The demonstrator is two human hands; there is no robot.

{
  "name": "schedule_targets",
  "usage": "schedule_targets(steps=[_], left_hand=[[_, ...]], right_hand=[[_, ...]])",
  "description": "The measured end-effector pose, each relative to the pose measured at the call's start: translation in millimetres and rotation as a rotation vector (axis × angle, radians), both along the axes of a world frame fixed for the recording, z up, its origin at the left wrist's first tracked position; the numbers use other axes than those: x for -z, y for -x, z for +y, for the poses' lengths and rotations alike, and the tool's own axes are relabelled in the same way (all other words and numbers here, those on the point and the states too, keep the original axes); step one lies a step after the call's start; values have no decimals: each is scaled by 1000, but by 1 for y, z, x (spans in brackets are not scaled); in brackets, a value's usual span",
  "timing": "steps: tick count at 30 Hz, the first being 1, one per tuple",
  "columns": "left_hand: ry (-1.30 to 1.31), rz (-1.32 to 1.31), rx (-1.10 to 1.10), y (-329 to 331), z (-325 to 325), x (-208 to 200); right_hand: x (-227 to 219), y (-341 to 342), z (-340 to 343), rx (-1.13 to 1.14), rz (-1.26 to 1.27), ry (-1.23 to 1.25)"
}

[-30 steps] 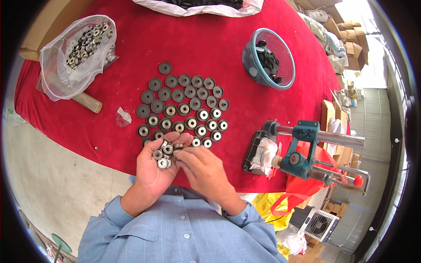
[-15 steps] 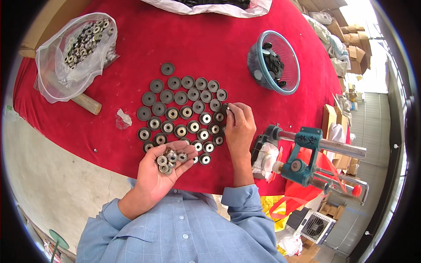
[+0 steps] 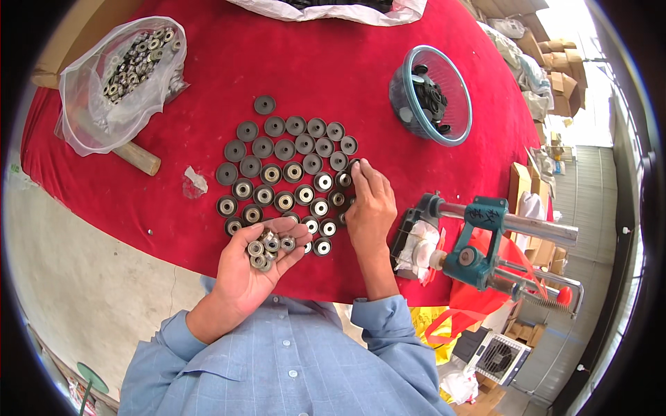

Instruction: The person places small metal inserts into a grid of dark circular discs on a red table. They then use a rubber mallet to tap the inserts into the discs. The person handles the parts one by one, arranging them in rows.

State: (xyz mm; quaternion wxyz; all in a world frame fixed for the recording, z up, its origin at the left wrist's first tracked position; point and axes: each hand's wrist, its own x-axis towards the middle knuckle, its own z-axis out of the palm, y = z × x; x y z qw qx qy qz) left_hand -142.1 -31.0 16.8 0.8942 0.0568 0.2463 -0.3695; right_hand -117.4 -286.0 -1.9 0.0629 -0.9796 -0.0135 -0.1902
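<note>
My left hand (image 3: 244,272) is cupped palm up near the table's front, holding several small silver ball bearings (image 3: 269,248). My right hand (image 3: 372,208) reaches to the right side of a group of round black wheels (image 3: 284,149). Its fingertips rest on a wheel there and mostly cover it; the fingers are stretched out and the thumb is apart. Whether a bearing lies under the fingertips I cannot tell. Wheels in the nearer rows carry a bearing (image 3: 284,202) in the middle, while the farther ones show only a bare hub. My left fingers hide some of the nearest wheels.
A clear plastic bag of bearings (image 3: 139,66) lies at the far left by a wooden bar (image 3: 139,158). A blue basket (image 3: 458,132) holds black parts at the far right. Right of my right hand stands a green hand press (image 3: 479,243). A white sack (image 3: 333,12) lies at the back.
My right hand has moved slightly left and lowered its fingertips onto a wheel at the group's right side. The left hand stays nearly still with its bearings.
</note>
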Motion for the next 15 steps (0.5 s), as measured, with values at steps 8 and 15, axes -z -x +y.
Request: schedule_targets(steps=[8,15], left_hand=[[63,-21,-55,-6,-2,-9],[29,-89,-66,5,-4,1]], right_hand=[[-21,10,9,10,-2,-394],[-56,49,73,-460,104,-536]])
